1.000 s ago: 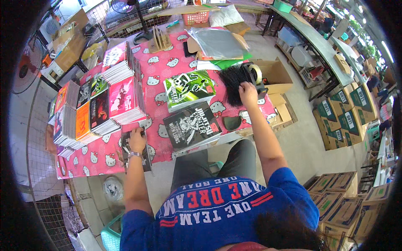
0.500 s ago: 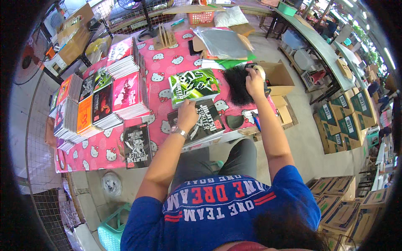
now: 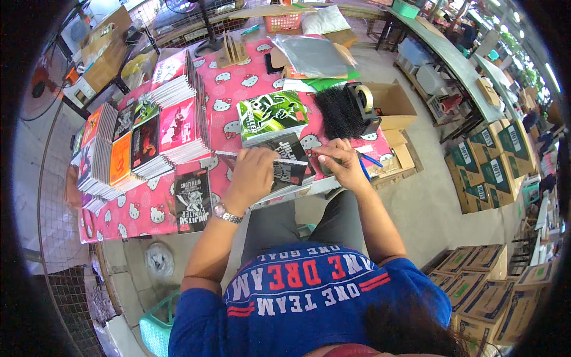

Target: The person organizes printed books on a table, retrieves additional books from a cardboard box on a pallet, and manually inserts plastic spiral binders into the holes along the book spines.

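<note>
My left hand is closed on a black-covered notebook, which it holds tilted up with the pale page edge on top. Below and behind it lies a stack of similar black notebooks. At the notebook's right end is my right hand, thumb and forefinger pinched together. Whatever is between those fingertips is too small to make out. Just beyond stands a stack of green-covered notebooks. A tape dispenser with a pale roll sits past my right hand, beside a black bristly mass.
Stacks of colourful notebooks fill the table's left side. One black notebook lies at the near edge. Blue pens are right of my right hand. Plastic sheets lie at the back. An open carton stands off the right edge.
My right hand has come from the tape dispenser down to the notebook's right end, fingers pinched. My left hand has lifted and tilted a black notebook.
</note>
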A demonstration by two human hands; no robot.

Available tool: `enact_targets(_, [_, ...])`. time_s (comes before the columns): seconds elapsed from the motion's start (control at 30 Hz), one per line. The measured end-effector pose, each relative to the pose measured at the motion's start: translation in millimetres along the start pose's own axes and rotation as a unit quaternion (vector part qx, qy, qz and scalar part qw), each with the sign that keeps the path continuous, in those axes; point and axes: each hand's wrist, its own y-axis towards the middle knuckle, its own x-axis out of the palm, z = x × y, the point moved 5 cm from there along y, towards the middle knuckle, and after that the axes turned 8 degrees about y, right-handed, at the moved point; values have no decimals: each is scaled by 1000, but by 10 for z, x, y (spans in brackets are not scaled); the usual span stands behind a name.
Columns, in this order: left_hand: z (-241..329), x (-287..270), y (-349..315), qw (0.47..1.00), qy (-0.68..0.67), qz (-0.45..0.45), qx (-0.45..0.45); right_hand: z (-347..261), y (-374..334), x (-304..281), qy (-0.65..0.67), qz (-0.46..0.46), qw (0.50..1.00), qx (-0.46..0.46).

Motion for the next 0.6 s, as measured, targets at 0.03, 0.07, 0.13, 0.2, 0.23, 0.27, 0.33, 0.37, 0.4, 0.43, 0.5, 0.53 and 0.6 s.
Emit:
enact_targets(0.03, [38, 3, -9, 1000, 12, 7, -8, -52, 3, 13, 17, 28, 999, -17])
enact_targets(0.07, [93, 2, -13, 1000, 13, 6, -10, -70, 1, 37, 18, 27, 999, -17])
enact_targets(0.13, [216, -50, 0, 998, 46, 33, -18, -98, -30, 45, 65, 44, 996, -30])
enact_targets(0.2, [210, 5, -30, 998, 50, 37, -28, -174, -45, 78, 60, 34, 997, -41])
enact_targets(0.23, [214, 7, -41, 997, 58, 44, -29, -213, -56, 103, 55, 26, 997, -55])
enact_targets(0.27, [219, 9, -51, 996, 66, 51, -30, -223, -80, 134, 54, 25, 997, -53])
enact_targets(0.33, [209, 15, -57, 996, 67, 52, -30, -249, -142, 206, 56, 27, 997, -50])
enact_targets(0.37, [208, 16, -64, 996, 68, 53, -30, -275, -166, 217, 62, 35, 996, -51])
enact_targets(0.4, [214, 10, -67, 996, 68, 53, -31, -290, -194, 237, 62, 35, 996, -51])
enact_targets(0.43, [229, 0, -68, 996, 69, 54, -31, -298, -227, 247, 71, 44, 995, -45])
enact_targets(0.5, [247, -9, -77, 996, 70, 54, -32, -312, -271, 275, 79, 54, 995, -39])
enact_targets(0.53, [245, -14, -83, 995, 72, 56, -38, -286, -283, 307, 125, 44, 991, -5])
enact_targets(0.6, [256, -38, -86, 994, 75, 59, -44, -254, -292, 297, 169, 33, 985, 28])
